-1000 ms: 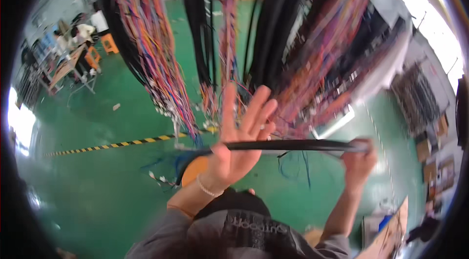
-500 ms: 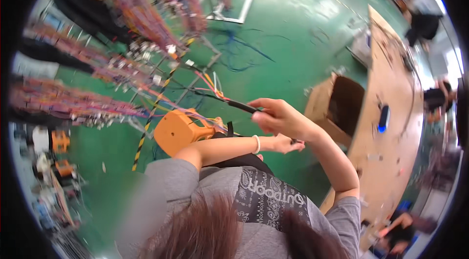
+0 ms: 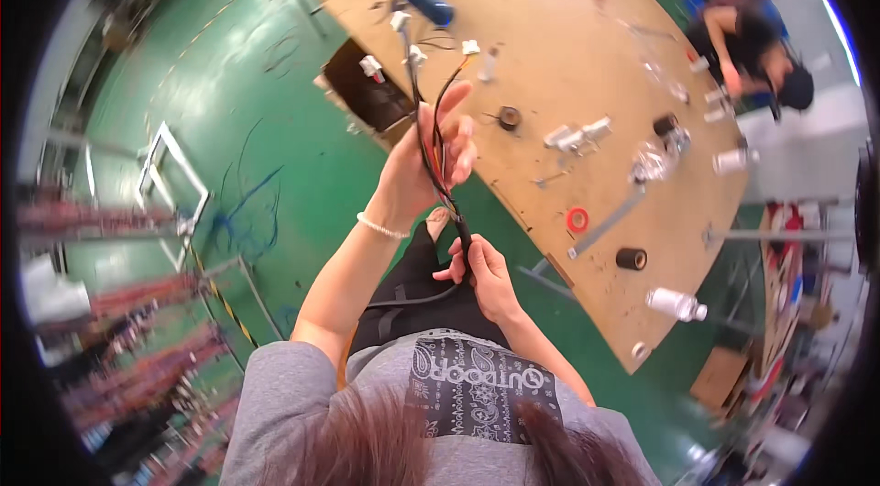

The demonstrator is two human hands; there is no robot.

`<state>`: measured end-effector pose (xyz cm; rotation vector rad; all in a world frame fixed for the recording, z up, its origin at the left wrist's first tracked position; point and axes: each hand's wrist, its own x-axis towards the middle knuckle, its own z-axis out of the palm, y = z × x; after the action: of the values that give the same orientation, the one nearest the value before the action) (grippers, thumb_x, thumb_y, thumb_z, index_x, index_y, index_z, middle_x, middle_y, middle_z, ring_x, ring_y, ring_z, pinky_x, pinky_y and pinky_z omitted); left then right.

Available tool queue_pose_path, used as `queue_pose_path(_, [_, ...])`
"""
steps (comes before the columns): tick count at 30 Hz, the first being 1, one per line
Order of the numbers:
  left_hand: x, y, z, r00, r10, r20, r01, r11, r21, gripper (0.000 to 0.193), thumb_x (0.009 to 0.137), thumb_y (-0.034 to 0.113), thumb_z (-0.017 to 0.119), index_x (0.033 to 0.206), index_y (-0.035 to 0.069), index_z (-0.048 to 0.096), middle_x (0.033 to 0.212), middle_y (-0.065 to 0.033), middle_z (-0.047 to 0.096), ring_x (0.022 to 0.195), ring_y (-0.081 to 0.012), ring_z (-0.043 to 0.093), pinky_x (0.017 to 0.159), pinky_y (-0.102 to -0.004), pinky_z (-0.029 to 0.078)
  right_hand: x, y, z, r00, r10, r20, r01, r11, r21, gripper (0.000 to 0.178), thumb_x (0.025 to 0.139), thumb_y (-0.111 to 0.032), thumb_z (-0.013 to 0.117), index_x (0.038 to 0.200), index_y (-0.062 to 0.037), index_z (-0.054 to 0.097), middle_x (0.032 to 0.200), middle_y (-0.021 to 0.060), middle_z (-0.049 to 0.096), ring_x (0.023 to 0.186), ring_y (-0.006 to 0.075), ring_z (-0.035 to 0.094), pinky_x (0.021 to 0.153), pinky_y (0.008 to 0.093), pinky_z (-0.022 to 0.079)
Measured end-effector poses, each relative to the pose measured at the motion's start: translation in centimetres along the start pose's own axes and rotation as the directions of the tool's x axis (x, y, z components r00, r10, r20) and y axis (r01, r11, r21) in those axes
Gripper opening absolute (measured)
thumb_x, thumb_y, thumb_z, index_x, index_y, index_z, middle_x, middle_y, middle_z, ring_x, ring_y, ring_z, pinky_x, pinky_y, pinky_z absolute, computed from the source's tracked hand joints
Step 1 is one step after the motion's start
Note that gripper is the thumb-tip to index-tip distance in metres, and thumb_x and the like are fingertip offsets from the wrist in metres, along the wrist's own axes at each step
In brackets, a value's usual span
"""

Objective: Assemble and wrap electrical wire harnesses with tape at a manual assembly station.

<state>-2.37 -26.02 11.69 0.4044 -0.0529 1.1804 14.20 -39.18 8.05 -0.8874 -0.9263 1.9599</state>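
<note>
A wire harness (image 3: 463, 235) with a black sleeve stands upright in front of my body. My right hand (image 3: 490, 277) grips the sleeve near its lower part, thumb and fingers closed round it. Above it, my left hand (image 3: 412, 156) has its fingers loosely curled about the fanned-out black, red and yellow wires, which run across the palm. White connectors tip these wires: one connector (image 3: 470, 48) hangs on the yellow-ended branch, another connector (image 3: 400, 21) tops the longest wire. From the sleeve's lower end a black cable (image 3: 417, 301) trails left over my lap.
A wooden table (image 3: 522, 55) lies ahead, bearing a blue cylinder (image 3: 427, 5), black tape (image 3: 509, 117), red tape (image 3: 577, 220) and a clear bottle (image 3: 676, 304). A cardboard box (image 3: 353, 82) stands by its left edge. Another person (image 3: 742, 50) works at the far right. Hanging wire bundles (image 3: 137, 298) fill the left.
My view has swung right, from the hanging wire bundles to the table. My hands have come together on the harness; the left has moved up to its branching wires, the right holds the sleeve.
</note>
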Motion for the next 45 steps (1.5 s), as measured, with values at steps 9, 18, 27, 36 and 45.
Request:
queue_pose_path(9, [12.4, -9.4, 0.7, 0.839, -0.054, -0.542, 0.402, 0.733, 0.549, 0.028, 0.105, 0.027, 0.043, 0.113, 0.004, 0.057, 0.064, 0.0049, 0.039, 0.049, -0.0031, 0.037, 0.040, -0.0192, 0.025, 3.5, -10.9, -9.2, 0.754, -0.387, -0.531, -0.017, 0.796, -0.605, 0.030, 0.097, -0.017, 0.058, 0.123, -0.0032, 0.054, 0.102, 0.0062, 0.062, 0.088, 0.0101, 0.058, 0.072, 0.0241, 0.049])
queue_pose_path(18, [16.4, -12.8, -2.8, 0.774, -0.250, -0.583, 0.617, 0.508, 0.601, 0.011, 0.105, 0.013, 0.038, 0.112, 0.004, 0.040, 0.076, -0.0074, 0.062, 0.055, -0.0069, 0.050, 0.050, -0.0206, 0.041, 12.2, -19.0, -19.7, 0.776, -0.139, -0.616, 0.071, 0.988, -0.135, 0.019, 0.097, -0.014, 0.059, 0.112, -0.0026, 0.058, 0.090, 0.0056, 0.066, 0.063, 0.0071, 0.058, 0.052, 0.0223, 0.047])
queue_pose_path(27, [14.9, -18.6, -8.6, 0.819, 0.157, -0.552, 0.479, 0.344, 0.808, 0.007, 0.100, 0.002, 0.040, 0.105, 0.005, 0.038, 0.082, -0.0015, 0.048, 0.077, -0.0075, 0.046, 0.069, -0.0218, 0.041, 12.4, -15.9, -24.4, 0.533, -0.130, -0.836, 0.161, 0.986, -0.051, 0.010, 0.096, -0.010, 0.059, 0.098, -0.0010, 0.056, 0.075, 0.0074, 0.064, 0.059, 0.0129, 0.063, 0.054, 0.0258, 0.055])
queue_pose_path(36, [15.4, -21.2, -11.7, 0.675, 0.137, -0.725, 0.627, 0.411, 0.662, 0.016, 0.105, 0.021, 0.040, 0.096, 0.007, 0.037, 0.078, 0.0004, 0.044, 0.068, -0.0072, 0.040, 0.063, -0.0231, 0.039, 13.3, -14.6, -25.8, 0.422, -0.270, -0.865, 0.017, 0.957, -0.291, 0.012, 0.095, -0.009, 0.061, 0.096, 0.0009, 0.055, 0.068, 0.0047, 0.061, 0.056, 0.0093, 0.060, 0.050, 0.0229, 0.049])
queue_pose_path(45, [20.6, -18.2, -12.0, 0.846, 0.300, -0.440, 0.495, -0.136, 0.858, 0.045, 0.092, 0.010, 0.059, 0.130, -0.001, 0.038, 0.120, -0.0103, 0.048, 0.104, -0.0155, 0.051, 0.083, -0.0257, 0.043, 15.6, -16.6, -31.5, 0.433, -0.191, -0.881, -0.184, 0.938, -0.294, 0.019, 0.093, -0.015, 0.066, 0.091, 0.0021, 0.061, 0.071, 0.0015, 0.061, 0.053, 0.0047, 0.054, 0.043, 0.0192, 0.042])
